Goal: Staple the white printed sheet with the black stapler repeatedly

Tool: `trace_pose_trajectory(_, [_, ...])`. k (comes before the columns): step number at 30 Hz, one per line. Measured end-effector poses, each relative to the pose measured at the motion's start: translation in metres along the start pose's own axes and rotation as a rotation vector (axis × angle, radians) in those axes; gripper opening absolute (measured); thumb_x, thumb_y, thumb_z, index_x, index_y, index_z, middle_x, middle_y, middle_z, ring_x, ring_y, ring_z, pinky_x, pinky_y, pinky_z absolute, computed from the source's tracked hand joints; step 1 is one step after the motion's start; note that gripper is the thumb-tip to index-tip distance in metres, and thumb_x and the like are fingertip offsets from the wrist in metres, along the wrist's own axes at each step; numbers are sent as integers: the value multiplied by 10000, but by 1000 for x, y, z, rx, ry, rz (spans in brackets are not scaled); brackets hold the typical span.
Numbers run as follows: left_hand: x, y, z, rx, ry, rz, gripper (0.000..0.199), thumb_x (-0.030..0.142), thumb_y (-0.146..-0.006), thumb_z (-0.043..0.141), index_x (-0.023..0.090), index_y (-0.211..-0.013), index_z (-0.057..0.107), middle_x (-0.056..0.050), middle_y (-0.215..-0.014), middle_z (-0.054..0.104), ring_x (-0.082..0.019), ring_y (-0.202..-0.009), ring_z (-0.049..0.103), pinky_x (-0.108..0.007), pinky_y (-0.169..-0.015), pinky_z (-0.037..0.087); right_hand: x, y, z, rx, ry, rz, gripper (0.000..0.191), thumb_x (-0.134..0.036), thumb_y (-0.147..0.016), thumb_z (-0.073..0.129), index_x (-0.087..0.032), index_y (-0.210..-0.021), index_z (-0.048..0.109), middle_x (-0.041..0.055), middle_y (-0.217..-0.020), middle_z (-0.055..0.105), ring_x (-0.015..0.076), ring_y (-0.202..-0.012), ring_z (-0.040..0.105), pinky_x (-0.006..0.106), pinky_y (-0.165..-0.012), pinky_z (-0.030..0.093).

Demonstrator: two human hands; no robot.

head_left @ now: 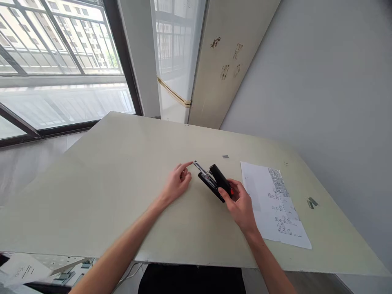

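Note:
A black stapler (219, 178) is in my right hand (242, 206), which grips its rear end with the thumb on the near side. Its top arm is lifted away from the base, and a silver metal magazine (201, 167) sticks out toward the upper left. Near my right fingers a small red part (232, 191) shows on the stapler. My left hand (178, 181) has its index finger stretched out, the tip touching the magazine's far end. The other left fingers are loosely curled, with nothing visible in them.
A printed paper sheet (266, 204) lies right of my right hand. One small staple strip (225, 156) sits beyond the stapler, and several more strips (311, 202) lie farther right on the pale table (107, 183). A wall stands at the right, a refrigerator (180, 61) behind.

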State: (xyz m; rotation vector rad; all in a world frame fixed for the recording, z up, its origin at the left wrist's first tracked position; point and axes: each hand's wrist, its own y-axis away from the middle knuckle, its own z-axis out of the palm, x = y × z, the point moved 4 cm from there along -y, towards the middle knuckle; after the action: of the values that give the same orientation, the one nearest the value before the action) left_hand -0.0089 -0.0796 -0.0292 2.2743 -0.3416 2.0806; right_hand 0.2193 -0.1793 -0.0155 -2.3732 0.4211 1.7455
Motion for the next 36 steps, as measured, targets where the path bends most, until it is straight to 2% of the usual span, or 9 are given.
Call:
trace_pose_trajectory(3, [0,5,5,-57,-365,171,481,193,-921,534,190,-1386,653,21,-855,492,-113,-634,423,-263,-650,409,5,1,-1,17,33,-26,484,-557,-873,764,-223,-1206,660,115,-1173,767,291,-1069,717,429,-891,582])
trace_pose_trajectory(8, [3,10,8,-64,-667,306,518,152,-917,496,212,-1424,582,-14,-1015,604,-103,-591,452,-278,-651,432,13,1,0,37,76,-58,450,-553,-895,739,-233,-1201,657,102,-1146,766,279,-1042,712,421,-892,575])
trace_pose_trajectory(12, [3,14,15,-93,-812,382,518,146,-937,464,205,-1447,529,-51,-1110,650,-133,-647,552,-298,-691,474,15,0,8,72,120,-103,430,-552,-919,702,-224,-1192,652,103,-1122,765,274,-1001,708,417,-864,575])
trace_pose_trajectory(17, [0,17,21,-177,-892,445,530,142,-962,434,203,-1488,470,-68,-1106,658,-182,-764,641,-321,-757,515,17,-1,17,119,149,-146,425,-547,-927,682,-214,-1189,647,105,-1102,770,271,-970,715,405,-829,578])
trace_pose_trajectory(25, [-2,20,25,-263,-945,472,580,160,-1006,392,185,-1586,380,-75,-1042,643,-221,-868,671,-348,-794,543,18,-4,16,178,232,-197,414,-541,-944,657,-206,-1186,645,102,-1058,775,263,-907,720,398,-788,576])
trace_pose_trajectory(36, [-9,22,28,-301,-983,506,592,166,-1028,374,186,-1620,378,-76,-1001,659,-217,-848,677,-331,-743,540,19,-5,17,202,299,-275,370,-510,-958,643,-216,-1182,627,92,-1075,776,265,-931,724,411,-820,579])
